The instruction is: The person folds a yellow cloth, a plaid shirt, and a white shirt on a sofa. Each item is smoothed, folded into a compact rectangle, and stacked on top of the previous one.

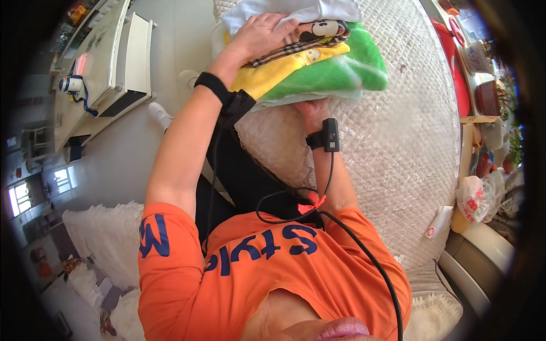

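Observation:
A stack of folded textiles lies at the top of the view, with a green fleece blanket (362,64), a yellow cloth (273,74), a plaid cloth with a cartoon print (318,36) and a white cloth (298,10). My left hand (266,36) rests flat on the stack's upper side, its fingers over the plaid and white cloths. From below, my right hand (315,111) reaches under the light bottom layer, its fingers hidden. The stack is held between both hands, over a quilted bedspread (396,149).
A white table (102,47) at the left bears a camera-like device (71,84) with a strap. A fluffy cover (106,243) is at lower left. Along the right edge stand potted plants (516,140) and a plastic bag (473,198). A black cable (375,260) runs over my shirt.

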A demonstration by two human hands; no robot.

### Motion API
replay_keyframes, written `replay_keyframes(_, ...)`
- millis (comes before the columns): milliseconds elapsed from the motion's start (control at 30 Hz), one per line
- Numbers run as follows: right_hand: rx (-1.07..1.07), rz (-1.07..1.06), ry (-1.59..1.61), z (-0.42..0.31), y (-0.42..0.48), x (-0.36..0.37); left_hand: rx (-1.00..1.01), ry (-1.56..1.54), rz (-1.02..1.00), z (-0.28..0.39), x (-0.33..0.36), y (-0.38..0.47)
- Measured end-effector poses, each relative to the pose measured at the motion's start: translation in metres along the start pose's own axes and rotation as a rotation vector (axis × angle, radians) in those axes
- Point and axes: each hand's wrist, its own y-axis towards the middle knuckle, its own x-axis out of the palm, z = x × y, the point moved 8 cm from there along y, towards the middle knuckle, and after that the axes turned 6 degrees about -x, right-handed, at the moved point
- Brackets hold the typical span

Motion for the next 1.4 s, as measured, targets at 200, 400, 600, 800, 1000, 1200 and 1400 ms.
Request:
replay_keyframes(200,0.087,-0.237,0.001,-0.006,0.049,-0.017,-0.038,-0.148,0.019,-0.026,-0.011,0.007)
replay_keyframes(400,0.124,-0.265,-0.076,0.004,0.07,-0.022,0.419,0.387,0.065,-0.005,-0.005,-0.003)
replay_keyframes(600,0.212,-0.068,-0.1,0.008,-0.005,-0.034,-0.114,0.31,0.075,0.028,0.015,-0.03)
replay_keyframes(800,0.038,0.016,-0.171,-0.084,-0.073,-0.047,0.011,0.187,-0.048,0.124,0.024,-0.059)
replay_keyframes(1000,-0.29,0.013,-0.166,-0.228,-0.107,-0.032,0.561,0.16,0.04,0.327,0.063,-0.065)
replay_keyframes(1200,-0.49,0.078,-0.076,-0.302,-0.161,-0.062,0.954,-0.067,0.019,0.441,0.18,-0.121)
replay_keyframes(1400,-0.559,0.119,0.043,-0.322,-0.191,-0.102,0.936,0.05,-0.237,0.408,0.312,-0.141)
